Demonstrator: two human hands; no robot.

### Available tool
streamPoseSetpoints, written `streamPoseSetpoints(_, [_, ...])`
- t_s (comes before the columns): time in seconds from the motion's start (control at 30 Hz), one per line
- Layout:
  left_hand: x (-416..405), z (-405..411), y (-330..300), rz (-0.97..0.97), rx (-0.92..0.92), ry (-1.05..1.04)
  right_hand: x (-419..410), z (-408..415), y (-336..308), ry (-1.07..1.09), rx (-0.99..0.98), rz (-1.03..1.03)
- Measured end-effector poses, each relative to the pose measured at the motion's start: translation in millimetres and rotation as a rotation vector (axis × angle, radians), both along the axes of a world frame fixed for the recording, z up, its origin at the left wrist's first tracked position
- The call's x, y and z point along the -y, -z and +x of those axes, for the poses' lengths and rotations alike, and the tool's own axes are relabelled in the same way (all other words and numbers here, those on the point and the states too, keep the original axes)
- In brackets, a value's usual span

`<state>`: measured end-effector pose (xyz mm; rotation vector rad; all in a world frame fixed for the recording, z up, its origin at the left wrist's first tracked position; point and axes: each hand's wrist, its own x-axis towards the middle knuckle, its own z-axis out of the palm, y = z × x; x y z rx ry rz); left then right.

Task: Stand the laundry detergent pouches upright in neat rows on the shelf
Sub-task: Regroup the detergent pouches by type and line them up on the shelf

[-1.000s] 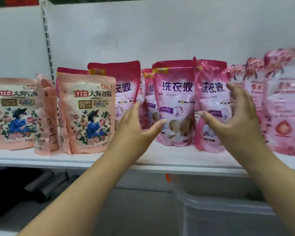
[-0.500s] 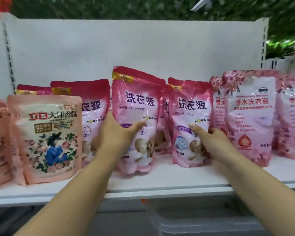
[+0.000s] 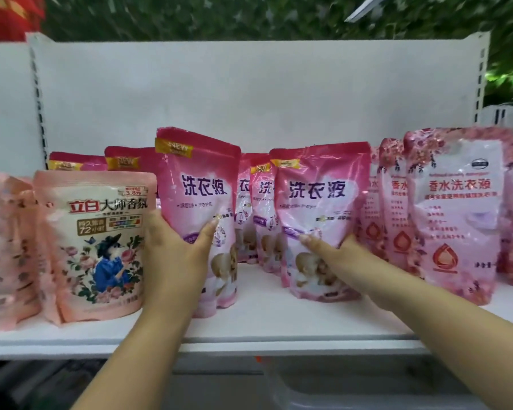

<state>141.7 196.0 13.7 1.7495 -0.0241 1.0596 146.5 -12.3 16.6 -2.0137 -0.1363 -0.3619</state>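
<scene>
Shelf: white, with white back panel; pouches stand along it in rows.
Pale pink pouch: right side, upright, more of its kind behind and beside it.
Peach floral pouch: left side, upright, similar ones crowding its left.
Left magenta pouch: tilted slightly, base near the shelf's front, beside the peach one.
Right magenta pouch: standing, leaning a little, others of its kind behind it.
Left hand: grip closed round left magenta pouch, thumb across its front.
Right hand: grip holds right magenta pouch, thumb on front, fingers behind its right edge.
</scene>
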Motion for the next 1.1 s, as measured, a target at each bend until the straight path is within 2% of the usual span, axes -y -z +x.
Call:
streamPoseSetpoints(0.2, [0.6, 2.3, 5.6, 0.013, -0.047, 0.032, -54.3, 31.0, -2.6, -0.067, -0.141, -0.094])
streamPoseSetpoints(0.3, [2.2, -8.8, 0.5, 0.087, -0.115, 0.057, -70.0, 40.5, -5.6, 0.027, -0.191, -0.194])
streamPoseSetpoints(0.37, [-2.2, -24.6, -17.6, 0.162, -0.033, 0.05, -66.4, 39.8, -18.3, 0.106, -0.086, -0.208])
streamPoseSetpoints(0.43, [-9.6, -39.4, -50.8, 0.271, 0.171, -0.066, -52.8, 33.0, -46.0, 0.188, 0.108, -0.229])
streamPoseSetpoints(0.5, [-13.1, -40.6, -86.8, 0.442, 0.303, -0.199, -36.9, 26.5, -79.5, 0.282, 0.303, -0.298])
streamPoseSetpoints(0.53, [-13.8, -33.6, -103.6, 0.564, 0.306, -0.241, -31.1, 29.7, -95.4, 0.299, 0.384, -0.352])
streamPoseSetpoints(0.6, [-11.1, -14.3, -129.1, 0.84, 0.204, -0.265, -25.3, 43.6, -115.8, 0.261, 0.45, -0.534])
streamPoseSetpoints(0.67, [-6.1, 6.1, -144.5, 1.065, 0.028, -0.257, -26.9, 56.8, -119.2, 0.162, 0.307, -0.664])
streamPoseSetpoints(0.73, [-1.9, 22.3, -153.3, 1.189, -0.114, -0.238, -26.9, 64.3, -117.0, 0.121, 0.213, -0.779])
streamPoseSetpoints(0.87, [11.7, 38.1, -160.5, 1.245, -0.313, -0.068, -18.7, 56.3, -121.1, 0.054, 0.189, -0.862])
streamPoseSetpoints(0.97, [22.3, 42.1, -172.4, 1.095, -0.3, 0.151, -9.1, 59.1, -125.8, 0.008, 0.087, -0.902])
streamPoseSetpoints(1.1, [24.6, 70.7, -206.9, 1.119, -0.284, -0.011, -3.4, 61.3, -124.4, -0.049, 0.087, -1.059])
